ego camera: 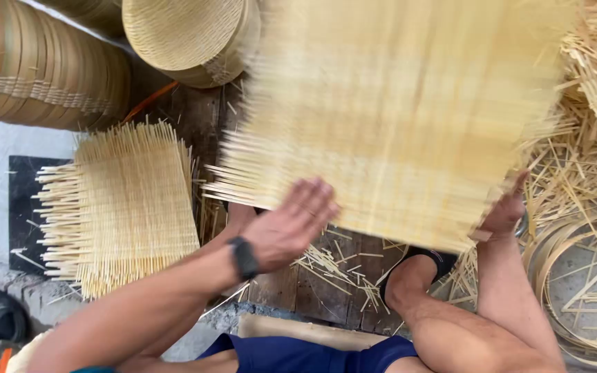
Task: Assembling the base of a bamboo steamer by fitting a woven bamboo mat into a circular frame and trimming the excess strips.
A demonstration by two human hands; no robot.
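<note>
Above my knees, woven bamboo mat (pixel 395 117) tilted, blurred; my right hand (pixel 506 211) grips its lower right edge, fingers hidden behind; my left hand (pixel 288 224) open, fingers spread, just beside its lower edge; second mat (pixel 122 204) lies left.

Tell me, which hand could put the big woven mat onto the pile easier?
Probably the left. The left hand lies open against the blurred woven mat on the side nearest the stack of mats. The right hand grips the far edge, beside loose bamboo strips, so it mostly steadies.
</note>
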